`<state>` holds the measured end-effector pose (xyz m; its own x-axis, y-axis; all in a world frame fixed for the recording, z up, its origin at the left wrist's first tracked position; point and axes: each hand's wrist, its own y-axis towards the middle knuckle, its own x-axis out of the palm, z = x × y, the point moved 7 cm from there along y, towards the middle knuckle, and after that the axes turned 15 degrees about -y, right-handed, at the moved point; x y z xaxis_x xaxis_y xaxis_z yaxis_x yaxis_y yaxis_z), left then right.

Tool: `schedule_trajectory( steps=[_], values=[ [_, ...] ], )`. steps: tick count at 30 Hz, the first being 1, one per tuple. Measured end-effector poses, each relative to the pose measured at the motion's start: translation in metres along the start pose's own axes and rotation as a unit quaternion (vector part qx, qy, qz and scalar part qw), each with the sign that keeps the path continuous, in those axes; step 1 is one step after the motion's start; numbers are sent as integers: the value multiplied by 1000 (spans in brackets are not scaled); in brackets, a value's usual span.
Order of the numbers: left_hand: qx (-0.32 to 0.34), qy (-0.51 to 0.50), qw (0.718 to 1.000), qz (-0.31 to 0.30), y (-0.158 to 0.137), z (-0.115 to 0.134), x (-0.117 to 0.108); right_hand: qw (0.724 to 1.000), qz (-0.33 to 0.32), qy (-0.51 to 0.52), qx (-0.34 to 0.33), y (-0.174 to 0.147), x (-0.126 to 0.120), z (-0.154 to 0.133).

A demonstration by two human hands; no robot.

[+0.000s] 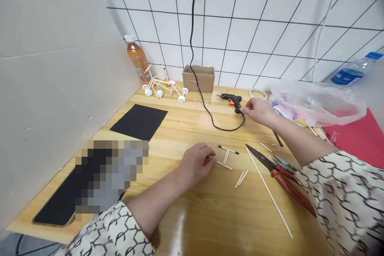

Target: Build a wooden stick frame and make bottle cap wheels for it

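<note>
My left hand [196,164] rests low over the table with fingers curled together. Its fingertips close on the near end of a short wooden stick [225,165]. Just beyond lie more short sticks in a T shape [227,156], the crosspiece dark at both ends. Two or three loose pieces [241,179] lie nearer. My right hand [259,111] reaches to the back, thumb and fingers pinched at the handle of a black hot glue gun [232,98] with an orange trigger. The gun lies on its side, nozzle pointing left.
Red-handled shears [279,174] and a long thin stick [270,194] lie at right. Behind stand a small stick cart with white wheels [159,93], a drink bottle [138,58] and a cardboard box [199,80]. The gun's black cord [207,108] loops across the table. A plastic bag [324,98] sits right.
</note>
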<state>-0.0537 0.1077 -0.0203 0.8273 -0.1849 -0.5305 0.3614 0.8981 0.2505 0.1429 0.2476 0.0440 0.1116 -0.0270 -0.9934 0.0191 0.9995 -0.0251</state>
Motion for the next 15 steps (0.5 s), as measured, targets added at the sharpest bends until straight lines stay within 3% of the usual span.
schedule_trajectory(
  steps=[8,15],
  values=[
    [-20,8,1000,-19,-1,1,3,998,-54,-4,36,45,44,-6],
    [-36,4,999,-32,-1,1,4,996,-75,11,56,56,50,-10]
  ],
)
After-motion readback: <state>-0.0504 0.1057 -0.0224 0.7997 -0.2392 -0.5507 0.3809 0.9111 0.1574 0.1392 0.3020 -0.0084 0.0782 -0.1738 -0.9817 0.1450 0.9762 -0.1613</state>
